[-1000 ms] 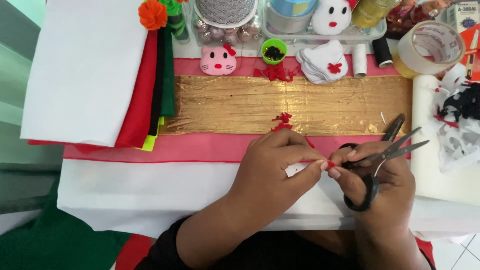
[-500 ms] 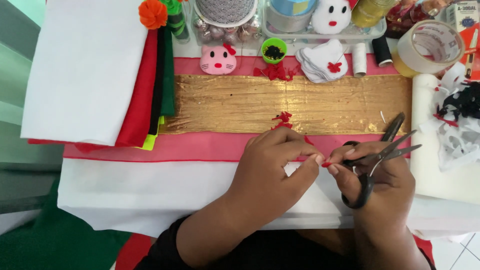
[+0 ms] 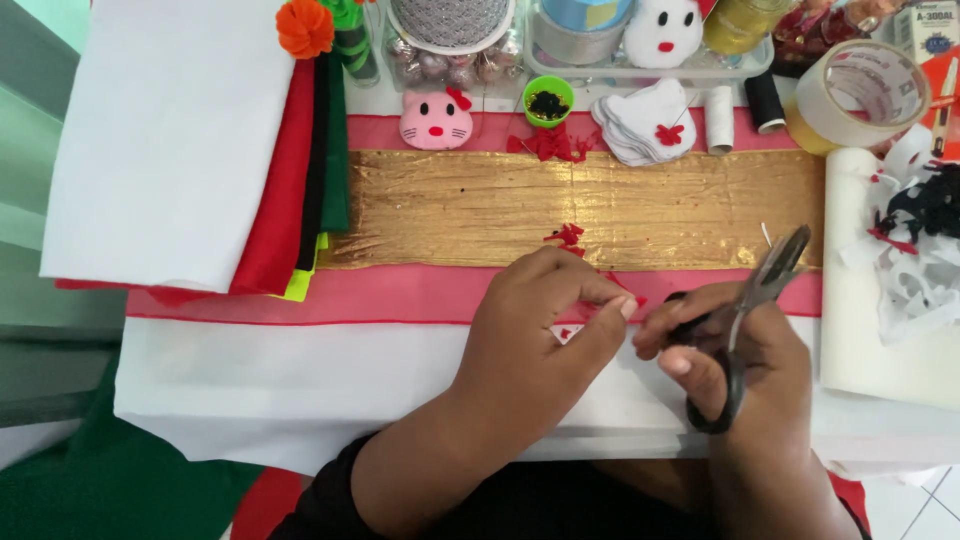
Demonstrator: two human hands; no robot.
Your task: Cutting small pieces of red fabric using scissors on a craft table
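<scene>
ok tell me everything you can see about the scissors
The scissors look like metal ones with dark handle loops and pale grey blades. The right hand holds them, fingers through the loops, one loop showing black below the knuckles. The blades look closed or nearly so and point up and to the right, tips over the edge of the gold fabric strip. They lie just right of the left hand, which pinches a tiny red piece.

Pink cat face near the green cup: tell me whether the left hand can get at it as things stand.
Probably yes: the left hand pinches a tiny red scrap, but only bare gold cloth lies between it and the pink cat face.
</scene>
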